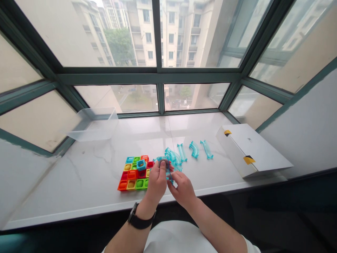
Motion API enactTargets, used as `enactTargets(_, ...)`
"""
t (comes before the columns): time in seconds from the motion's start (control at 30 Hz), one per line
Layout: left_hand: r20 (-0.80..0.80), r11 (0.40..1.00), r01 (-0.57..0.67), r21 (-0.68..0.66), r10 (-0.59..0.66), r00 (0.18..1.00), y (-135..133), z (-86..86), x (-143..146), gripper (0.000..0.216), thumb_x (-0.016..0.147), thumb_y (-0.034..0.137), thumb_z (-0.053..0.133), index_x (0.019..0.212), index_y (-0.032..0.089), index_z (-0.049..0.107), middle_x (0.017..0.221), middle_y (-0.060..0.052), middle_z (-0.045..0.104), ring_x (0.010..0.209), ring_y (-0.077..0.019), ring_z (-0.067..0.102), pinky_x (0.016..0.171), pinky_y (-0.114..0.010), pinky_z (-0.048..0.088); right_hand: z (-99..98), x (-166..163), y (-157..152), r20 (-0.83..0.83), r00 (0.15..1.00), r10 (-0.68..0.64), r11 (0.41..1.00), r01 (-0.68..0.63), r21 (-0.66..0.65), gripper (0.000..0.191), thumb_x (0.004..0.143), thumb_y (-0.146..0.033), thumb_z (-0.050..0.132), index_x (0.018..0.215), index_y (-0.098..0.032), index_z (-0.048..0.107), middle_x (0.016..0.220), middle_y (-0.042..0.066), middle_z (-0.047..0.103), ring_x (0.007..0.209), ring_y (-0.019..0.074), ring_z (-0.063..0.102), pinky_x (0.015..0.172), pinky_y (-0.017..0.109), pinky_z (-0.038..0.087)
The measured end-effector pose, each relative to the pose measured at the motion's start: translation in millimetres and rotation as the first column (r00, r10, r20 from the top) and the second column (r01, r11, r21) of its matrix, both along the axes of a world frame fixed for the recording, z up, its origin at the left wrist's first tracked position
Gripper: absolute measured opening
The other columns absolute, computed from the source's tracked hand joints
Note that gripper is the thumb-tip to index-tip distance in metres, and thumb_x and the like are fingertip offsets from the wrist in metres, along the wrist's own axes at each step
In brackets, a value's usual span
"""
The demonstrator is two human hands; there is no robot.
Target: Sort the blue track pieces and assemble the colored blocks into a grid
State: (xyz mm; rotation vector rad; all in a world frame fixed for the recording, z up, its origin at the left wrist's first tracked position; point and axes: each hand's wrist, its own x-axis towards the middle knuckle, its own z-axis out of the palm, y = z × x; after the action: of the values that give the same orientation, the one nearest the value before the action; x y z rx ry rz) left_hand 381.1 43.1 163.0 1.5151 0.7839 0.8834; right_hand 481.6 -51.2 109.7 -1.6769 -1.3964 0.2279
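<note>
My left hand (157, 182), with a black watch on its wrist, is closed around a clear blue curved track piece (165, 163) held above the white sill. My right hand (181, 188) pinches the lower end of the same piece. Just left of my hands lies a grid of coloured square blocks (133, 174) in orange, red, yellow and green, with one blue block (141, 164) standing on top. Several more clear blue track pieces (194, 149) lie on the sill beyond my right hand.
A clear plastic tub (93, 124) stands at the back left of the marble window sill (86, 175). A white cardboard box with yellow tape (251, 149) lies at the right. Window frames and glass close the far side.
</note>
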Motion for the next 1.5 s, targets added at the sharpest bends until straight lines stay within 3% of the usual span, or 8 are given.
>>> enactTargets(0.27, 0.106, 0.999, 0.034, -0.022, -0.031, 0.994, -4, 0.9, 3, 0.021, 0.099, 0.027, 0.053, 0.118, 0.023, 0.061, 0.102, -0.005, 0.07, 0.097, -0.0192, 0.069, 0.088, -0.034, 0.06, -1.3, 6, -8, -0.16, 0.986, 0.045, 0.997, -0.055, -0.055, 0.018, 0.105, -0.031, 0.051, 0.099, -0.027, 0.067, 0.077, 0.002, 0.071, 0.07, 0.0204, 0.066, 0.067, 0.03, 0.048)
enactTargets(0.4, 0.074, 0.98, 0.176, -0.088, -0.17, 0.983, -8, 1.0, 7, 0.036, 0.101, 0.039, 0.055, 0.134, 0.025, 0.056, 0.117, -0.01, 0.071, 0.087, -0.0189, 0.07, 0.064, -0.027, 0.058, 5.4, 10, -15, -0.353, 0.932, 0.083, 0.992, -0.109, -0.056, 0.022, 0.106, -0.036, 0.051, 0.092, -0.026, 0.064, 0.068, -0.002, 0.069, 0.062, 0.0174, 0.065, 0.064, 0.027, 0.047)
enactTargets(0.53, 0.072, 0.935, 0.309, -0.175, -0.301, 0.951, -15, -9.5, 15, 0.043, 0.103, 0.048, 0.055, 0.139, 0.025, 0.055, 0.134, -0.014, 0.068, 0.063, -0.0115, 0.06, 0.048, -0.024, 0.05, 10.8, 14, -16, -0.435, 0.9, 0.022, 0.999, -0.03, -0.012, 0.033, 0.106, -0.044, 0.052, 0.082, -0.024, 0.06, 0.065, -0.002, 0.067, 0.059, 0.0157, 0.063, 0.063, 0.026, 0.046)
enactTargets(0.73, 0.029, 0.927, 0.353, -0.124, -0.353, 0.935, -20, -27.4, 23, 0.05, 0.1, 0.051, 0.063, 0.141, 0.022, 0.061, 0.137, -0.015, 0.069, 0.109, -0.0258, 0.07, 0.09, -0.038, 0.061, 10.4, 29, -17, -0.47, 0.878, -0.086, 0.994, 0.107, 0.017, 0.039, 0.103, -0.054, 0.056, 0.083, -0.022, 0.066, 0.063, -0.002, 0.065, 0.06, 0.0157, 0.062, 0.061, 0.026, 0.046)
enactTargets(0.87, 0.039, 0.887, 0.422, -0.187, -0.422, 0.906, -22, -37.1, 25, 0.066, 0.1, 0.055, 0.062, 0.155, 0.021, 0.049, 0.133, -0.015, 0.071, 0.109, -0.0262, 0.071, 0.096, -0.041, 0.059, 10.3, 39, -22, -0.476, 0.871, -0.122, 0.99, 0.143, 0.008, 0.043, 0.099, -0.058, 0.061, 0.079, -0.021, 0.069, 0.061, -0.001, 0.065, 0.058, 0.0156, 0.061, 0.06, 0.025, 0.045)
enactTargets(1.03, 0.055, 0.915, 0.379, -0.138, -0.375, 0.925, -23, -40.7, 30, 0.061, 0.102, 0.06, 0.057, 0.152, 0.025, 0.056, 0.157, -0.01, 0.057, 0.147, -0.0313, 0.05, 0.125, -0.049, 0.037, 9.7, 46, -27, -0.436, 0.884, -0.166, 0.984, 0.177, -0.015, 0.049, 0.099, -0.061, 0.06, 0.071, -0.021, 0.063, 0.057, -0.002, 0.061, 0.055, 0.0144, 0.057, 0.06, 0.025, 0.044)
enactTargets(1.17, 0.06, 0.922, 0.354, -0.16, -0.348, 0.935, -24, -43.1, 32, 0.06, 0.101, 0.061, 0.058, 0.149, 0.025, 0.06, 0.159, -0.009, 0.054, 0.152, -0.0319, 0.044, 0.129, -0.051, 0.033, 6.0, 51, -32, -0.378, 0.911, -0.162, 0.986, 0.164, -0.029, 0.047, 0.1, -0.059, 0.059, 0.073, -0.021, 0.064, 0.058, -0.002, 0.062, 0.057, 0.0146, 0.058, 0.061, 0.026, 0.043)
enactTargets(1.5, 0.25, 0.849, 0.419, -0.322, -0.351, 0.902, -36, -44.9, 40, 0.062, 0.095, 0.05, 0.072, 0.149, 0.025, 0.056, 0.143, -0.013, 0.067, 0.137, -0.0317, 0.06, 0.116, -0.049, 0.05, 2.8, 65, -45, -0.339, 0.936, -0.096, 0.994, 0.076, -0.073, 0.042, 0.104, -0.053, 0.056, 0.078, -0.021, 0.066, 0.066, -0.001, 0.067, 0.063, 0.0155, 0.063, 0.065, 0.027, 0.044)
